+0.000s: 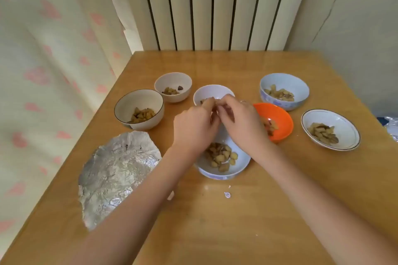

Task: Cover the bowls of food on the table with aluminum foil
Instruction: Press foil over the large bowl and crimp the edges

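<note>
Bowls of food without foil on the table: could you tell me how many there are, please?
7 uncovered: dark-rimmed bowl and beige bowl at left, white bowl behind the hands, near bowl, orange bowl, blue bowl, shallow dish at right.

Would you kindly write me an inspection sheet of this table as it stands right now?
Surface: wooden table, a few pale specks near the middle.
Job's things: seven bowls of food, all uncovered: dark-rimmed bowl, small cream bowl, white bowl, blue patterned bowl, orange bowl, shallow rimmed dish, near blue bowl. Crumpled foil sheet lies flat on the table's left side.
Clutter: small foil scrap.
Hands: left hand and right hand meet above the near blue bowl, fingers curled together; what they pinch is hidden.
Cables: nothing seen.
Surroundings: radiator behind, curtain left, more foil at right edge.
</note>
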Demonstrator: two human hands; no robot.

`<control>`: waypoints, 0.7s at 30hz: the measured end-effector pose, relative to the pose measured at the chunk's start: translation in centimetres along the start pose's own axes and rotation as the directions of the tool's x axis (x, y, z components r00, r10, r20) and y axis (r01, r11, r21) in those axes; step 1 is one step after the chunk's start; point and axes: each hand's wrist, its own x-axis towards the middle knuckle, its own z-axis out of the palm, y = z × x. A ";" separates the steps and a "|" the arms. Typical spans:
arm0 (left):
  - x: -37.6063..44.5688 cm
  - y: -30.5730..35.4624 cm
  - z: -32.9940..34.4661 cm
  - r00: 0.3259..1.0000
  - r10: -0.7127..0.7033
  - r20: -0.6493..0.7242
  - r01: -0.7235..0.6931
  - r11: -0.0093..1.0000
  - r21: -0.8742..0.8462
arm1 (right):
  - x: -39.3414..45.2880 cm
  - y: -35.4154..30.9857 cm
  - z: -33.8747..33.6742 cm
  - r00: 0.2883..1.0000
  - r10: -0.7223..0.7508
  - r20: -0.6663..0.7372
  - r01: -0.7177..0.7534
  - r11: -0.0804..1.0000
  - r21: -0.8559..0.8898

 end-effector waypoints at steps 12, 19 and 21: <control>-11.1 -1.4 2.4 0.968 -0.073 -0.241 -0.065 0.853 -0.517 | -9.5 -0.6 2.4 0.942 0.122 -0.312 0.007 0.925 0.381; -15.5 -4.7 0.2 0.924 -0.005 -0.382 0.018 0.999 0.030 | -12.5 -1.4 2.2 0.943 0.258 -0.212 -0.127 0.864 0.487; -16.5 -6.4 0.1 0.963 -0.129 -0.235 0.164 0.977 0.135 | -12.6 -1.5 2.0 0.949 0.254 -0.188 -0.136 0.865 0.484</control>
